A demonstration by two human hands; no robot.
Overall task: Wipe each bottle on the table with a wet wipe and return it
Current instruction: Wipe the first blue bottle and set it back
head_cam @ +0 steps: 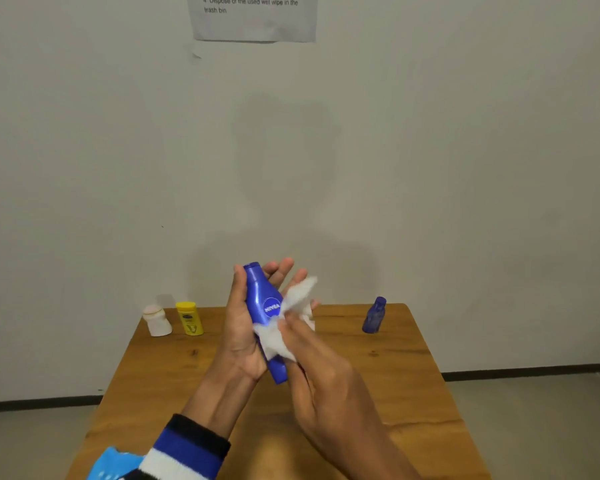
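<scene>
My left hand point(241, 327) holds a blue Nivea bottle point(262, 299) up above the wooden table point(395, 375), cap end pointing away from me. My right hand point(321, 379) pinches a white wet wipe point(293, 306) against the bottle's right side and lower body. A white bottle point(157, 321) and a yellow bottle point(189, 318) stand at the table's far left. A small dark blue bottle point(374, 315) stands at the far right.
The table's far edge meets a plain wall. A printed paper sheet point(253, 17) hangs high on the wall. A light blue packet point(113, 464) shows at the bottom left by my striped sleeve. Grey floor lies on both sides.
</scene>
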